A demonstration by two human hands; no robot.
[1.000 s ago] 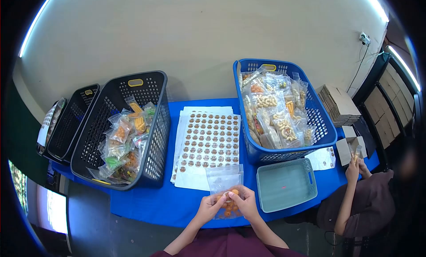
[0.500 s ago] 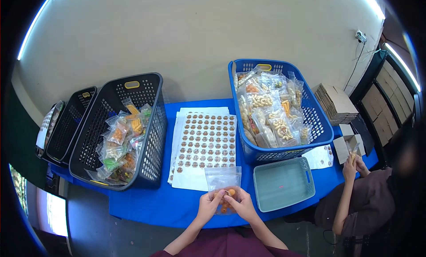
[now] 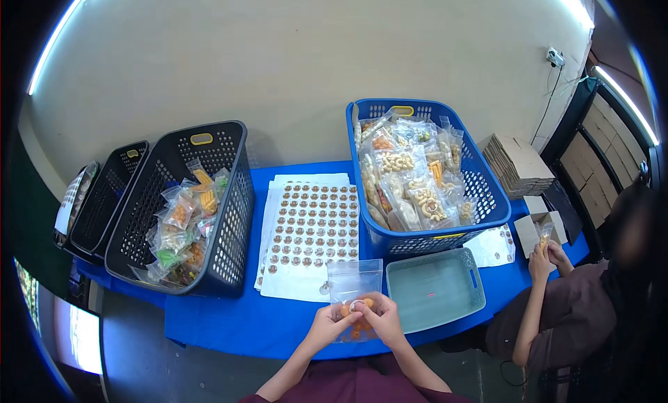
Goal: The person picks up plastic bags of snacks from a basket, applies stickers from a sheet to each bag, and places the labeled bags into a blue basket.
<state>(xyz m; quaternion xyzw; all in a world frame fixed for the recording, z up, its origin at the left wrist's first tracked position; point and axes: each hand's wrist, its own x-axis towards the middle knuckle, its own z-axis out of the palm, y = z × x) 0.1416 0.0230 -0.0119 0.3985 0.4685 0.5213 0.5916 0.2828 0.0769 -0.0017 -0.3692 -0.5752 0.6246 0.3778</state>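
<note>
Both my hands hold a clear zip bag (image 3: 355,279) of orange round snacks over the table's front edge. My left hand (image 3: 331,325) is closed on the bag's left side, and my right hand (image 3: 385,321) grips the right side. Both thumbs press on a round sticker (image 3: 357,305) on the bag's front; the fingers behind are hidden. Just beyond the bag lie sheets of round stickers (image 3: 314,229), stacked unevenly. Right of my hands sits a shallow grey-green tray (image 3: 435,319), with a small pinkish mark on its floor.
A blue basket (image 3: 497,218) full of snack bags stands behind the tray. At left, a dark basket (image 3: 240,215) holds more bags, with smaller black baskets (image 3: 104,208) beyond. To the right, a co-worker (image 3: 570,305) holds a small bag by an open carton (image 3: 525,232); flat cardboard (image 3: 518,163) is stacked behind.
The view has shifted slightly, so the baskets and sheets appear further left and lower. My thumbs remain on the bag's front, where the round sticker now shows more clearly.
</note>
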